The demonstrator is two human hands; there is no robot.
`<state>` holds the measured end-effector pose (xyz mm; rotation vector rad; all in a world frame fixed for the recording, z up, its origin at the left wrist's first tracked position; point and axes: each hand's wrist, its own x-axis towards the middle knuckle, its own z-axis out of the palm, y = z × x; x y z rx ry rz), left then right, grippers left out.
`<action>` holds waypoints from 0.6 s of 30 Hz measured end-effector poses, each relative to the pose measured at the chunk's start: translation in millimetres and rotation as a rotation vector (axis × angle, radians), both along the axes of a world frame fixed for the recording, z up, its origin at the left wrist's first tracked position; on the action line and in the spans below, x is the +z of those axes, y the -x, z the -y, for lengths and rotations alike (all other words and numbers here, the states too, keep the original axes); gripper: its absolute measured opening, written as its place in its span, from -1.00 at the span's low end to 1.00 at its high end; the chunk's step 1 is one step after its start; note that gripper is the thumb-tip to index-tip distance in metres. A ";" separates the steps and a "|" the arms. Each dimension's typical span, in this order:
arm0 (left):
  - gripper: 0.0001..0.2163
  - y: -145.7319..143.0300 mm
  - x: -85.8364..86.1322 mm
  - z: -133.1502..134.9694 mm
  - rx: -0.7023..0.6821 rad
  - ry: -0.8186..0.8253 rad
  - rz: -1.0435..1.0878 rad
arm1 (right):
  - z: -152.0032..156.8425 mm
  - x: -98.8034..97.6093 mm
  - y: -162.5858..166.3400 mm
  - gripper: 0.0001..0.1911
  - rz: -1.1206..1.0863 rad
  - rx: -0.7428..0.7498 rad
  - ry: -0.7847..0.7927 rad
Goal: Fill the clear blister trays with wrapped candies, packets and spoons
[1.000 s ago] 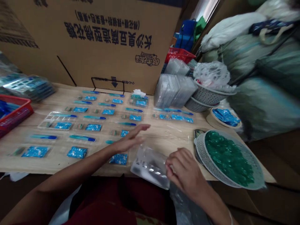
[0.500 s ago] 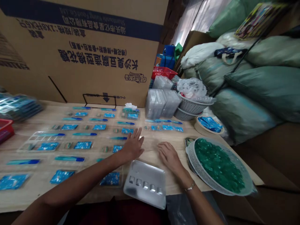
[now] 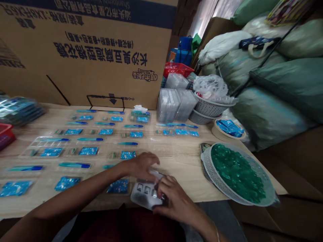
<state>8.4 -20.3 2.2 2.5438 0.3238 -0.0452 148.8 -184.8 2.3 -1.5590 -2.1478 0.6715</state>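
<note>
A clear plastic blister tray (image 3: 143, 199) with a row of small square wells lies at the table's near edge, in front of my body. My right hand (image 3: 175, 196) grips its right side, fingers bent over the top and thumb at the near edge. Over the far edge of the tray reaches my left hand (image 3: 142, 166); its fingers are apart and curved, with the thumb at the tray. Left of the tray is a blue patterned packet (image 3: 118, 186), partly behind my left forearm. The tray's right part is hidden under my right hand.
Rows of clear trays with blue pens (image 3: 74, 165) and blue packets (image 3: 67, 183) cover the left. A large cardboard box (image 3: 106, 74) stands behind. At right are a basket of green packets (image 3: 205, 161), a bowl of blue packets (image 3: 230, 128) and stacked clear plastic boxes (image 3: 168, 106).
Both hands have come down and inward to the tray. My right hand has taken hold of its right side. The view has shifted slightly.
</note>
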 end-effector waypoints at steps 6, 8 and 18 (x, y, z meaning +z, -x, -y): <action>-0.26 15.1 0.3 18.1 -0.149 0.080 -0.042 | 1.9 -15.2 -9.0 -0.76 -0.076 0.028 -0.010; -0.22 14.9 -2.6 17.4 -0.169 0.086 -0.048 | 1.7 -15.7 -11.3 -0.82 -0.088 0.049 -0.012; -0.16 18.5 -0.8 20.1 -0.165 0.061 -0.040 | 3.0 -14.2 -6.1 -0.73 -0.082 0.031 -0.028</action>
